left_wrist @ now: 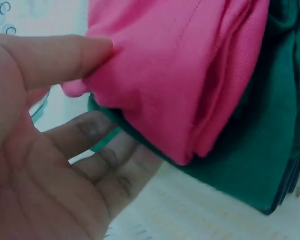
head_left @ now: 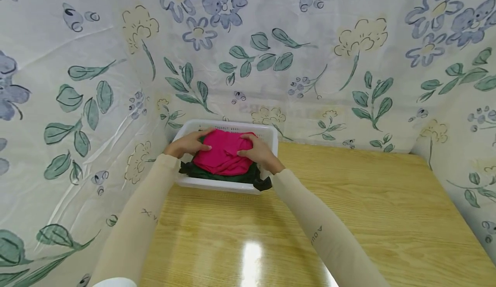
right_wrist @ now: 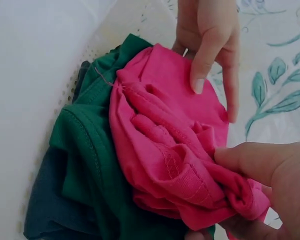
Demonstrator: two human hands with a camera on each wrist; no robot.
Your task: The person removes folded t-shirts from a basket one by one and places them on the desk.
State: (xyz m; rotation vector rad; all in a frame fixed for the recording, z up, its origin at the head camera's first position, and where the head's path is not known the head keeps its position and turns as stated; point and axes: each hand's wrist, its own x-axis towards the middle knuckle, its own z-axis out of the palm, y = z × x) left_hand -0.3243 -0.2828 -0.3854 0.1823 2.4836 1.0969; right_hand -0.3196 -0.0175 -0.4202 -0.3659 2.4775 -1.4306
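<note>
A bright pink folded garment (head_left: 225, 151) lies on top of a pile inside a white plastic basket (head_left: 221, 186). My left hand (head_left: 190, 143) holds its left side, thumb on the pink cloth and fingers under the edge of the pile in the left wrist view. On the other side my right hand (head_left: 258, 152) grips the bunched pink edge between thumb and fingers, the fingertips partly hidden below. Beneath the pink cloth sits a green garment (right_wrist: 82, 135), with a darker blue-grey garment (right_wrist: 52, 195) under that.
The basket stands at the back left of a wooden table (head_left: 348, 201), close to a wall covering (head_left: 248, 93) printed with flowers and leaves. Black cloth (head_left: 262, 183) hangs over the basket's front right rim.
</note>
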